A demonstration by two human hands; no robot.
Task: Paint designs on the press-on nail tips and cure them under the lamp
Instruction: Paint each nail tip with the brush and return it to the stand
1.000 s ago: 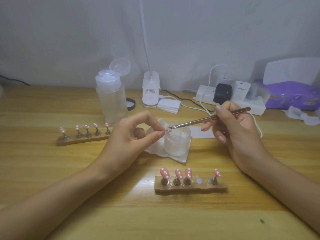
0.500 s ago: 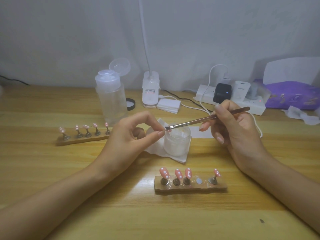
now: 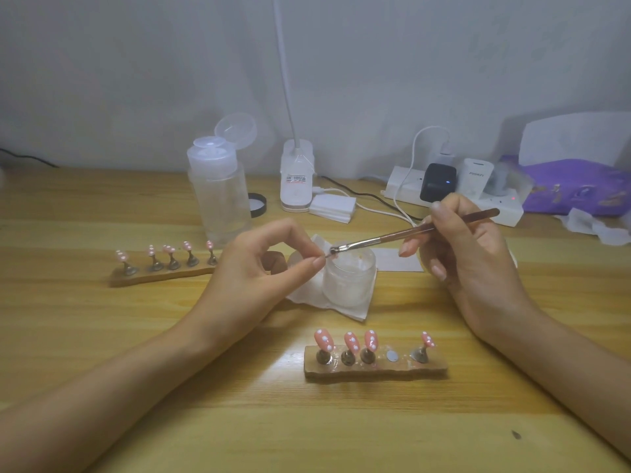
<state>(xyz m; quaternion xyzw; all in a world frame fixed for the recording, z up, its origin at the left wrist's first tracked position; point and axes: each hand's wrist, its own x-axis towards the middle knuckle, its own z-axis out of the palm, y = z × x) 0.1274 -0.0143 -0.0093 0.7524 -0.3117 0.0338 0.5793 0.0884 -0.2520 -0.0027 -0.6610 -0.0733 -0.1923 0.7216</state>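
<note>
Pink tip (image 3: 335, 256) pinched by left hand (image 3: 252, 271); right hand (image 3: 471, 264) grips brush (image 3: 403, 233), bristles touching tip above jar (image 3: 348, 283).

We have eased our right hand (image 3: 478, 268) slightly up and to the right, and the brush (image 3: 409, 232) in it now slants a touch more steeply, handle end higher.

A thin brush (image 3: 392, 235) slants down leftward, bristles meeting a small pink tip (image 3: 336, 256) held just above the frosted jar (image 3: 348, 281). On the near wooden strip (image 3: 375, 371) stand four pink, white-dotted tips (image 3: 323, 339), a bare silver disc (image 3: 392, 356) between third and fourth. The far strip (image 3: 160, 275), left, carries five more. The white lamp (image 3: 296, 179) stands at the back.
</note>
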